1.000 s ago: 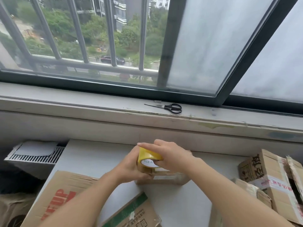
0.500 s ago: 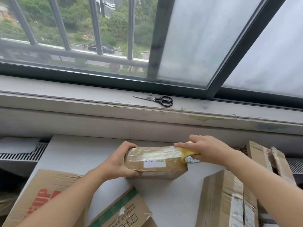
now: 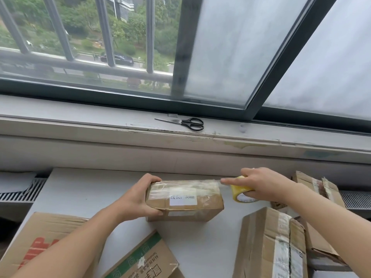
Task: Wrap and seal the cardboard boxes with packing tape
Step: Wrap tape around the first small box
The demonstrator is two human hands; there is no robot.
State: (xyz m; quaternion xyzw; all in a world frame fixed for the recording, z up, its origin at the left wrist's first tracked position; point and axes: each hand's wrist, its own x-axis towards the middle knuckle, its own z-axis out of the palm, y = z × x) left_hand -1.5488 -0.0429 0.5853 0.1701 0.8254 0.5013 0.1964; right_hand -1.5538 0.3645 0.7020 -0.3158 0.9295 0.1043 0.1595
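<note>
A small brown cardboard box (image 3: pixel 186 205) with a white label lies on the white table (image 3: pixel 84 189). My left hand (image 3: pixel 138 199) grips its left end, thumb on top. A clear strip of tape runs across the box's top to the yellow tape roll (image 3: pixel 241 192), just past the box's right end. My right hand (image 3: pixel 259 183) holds that roll, forefinger stretched toward the box's top right corner.
Black scissors (image 3: pixel 188 123) lie on the window sill behind. Larger cardboard boxes crowd the near side: a red-printed box (image 3: pixel 38 241) at left, a green-striped box (image 3: pixel 144 259) in front, a taped box (image 3: pixel 271 243) at right, more boxes (image 3: pixel 317 187) far right.
My right hand has drawn the roll from the box's left end rightward across its top and past the right edge. The left hand moved to hold the left end.
</note>
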